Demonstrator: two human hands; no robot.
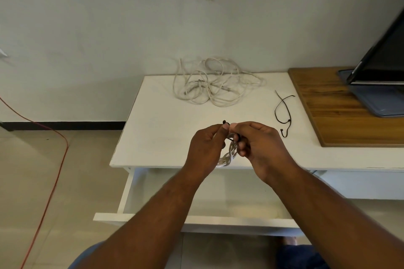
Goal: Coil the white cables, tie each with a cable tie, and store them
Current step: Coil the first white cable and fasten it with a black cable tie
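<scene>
Both my hands are raised over the front of the white table (pixel 157 129). Between them hangs a small coiled white cable (pixel 228 156). A black cable tie (pixel 229 137) runs around it, its head poking up above my left thumb. My left hand (pixel 205 148) pinches the tie's end. My right hand (pixel 260 144) grips the coil and the tie. A loose tangle of white cables (pixel 214 82) lies at the back of the table by the wall. More black cable ties (pixel 283 113) lie to the right.
An open white drawer (pixel 135 217) stands out below the table's front edge, under my forearms. A wooden board (pixel 341 111) carrying a dark monitor (pixel 384 65) sits at the right. An orange cord (pixel 52 172) runs across the floor at the left.
</scene>
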